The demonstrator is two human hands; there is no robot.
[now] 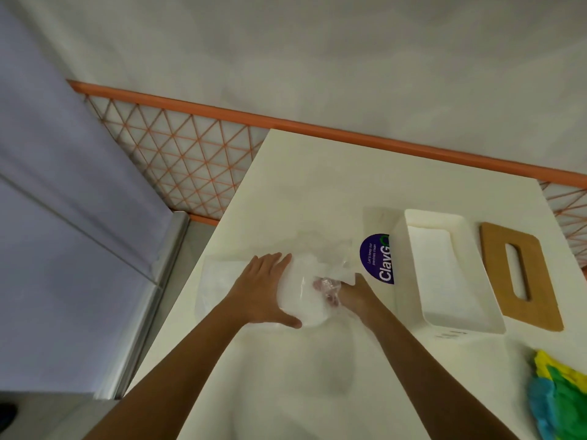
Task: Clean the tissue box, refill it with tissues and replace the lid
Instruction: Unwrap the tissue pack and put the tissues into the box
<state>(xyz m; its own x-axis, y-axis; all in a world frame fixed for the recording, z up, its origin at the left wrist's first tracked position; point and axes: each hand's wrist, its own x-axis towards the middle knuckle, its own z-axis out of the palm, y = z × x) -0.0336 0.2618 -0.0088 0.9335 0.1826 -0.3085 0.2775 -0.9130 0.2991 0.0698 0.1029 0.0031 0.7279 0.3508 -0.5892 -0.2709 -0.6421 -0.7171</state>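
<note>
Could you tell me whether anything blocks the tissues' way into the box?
Nothing visible blocks the white tissue stack from the open white plastic box: its brown slotted lid lies beyond it, and only a flat purple sticker lies between.

This is most likely an office pantry or shared break room. A purple sticker [378, 260] near the fingers of the right hand [344, 293] reads "Let's keep our pantries clean" (beside a larger "ClayGo"). Well beyond the fingers, the white counter [317, 173] meets an orange rail [222, 114] over lattice panelling [178, 160].
</note>
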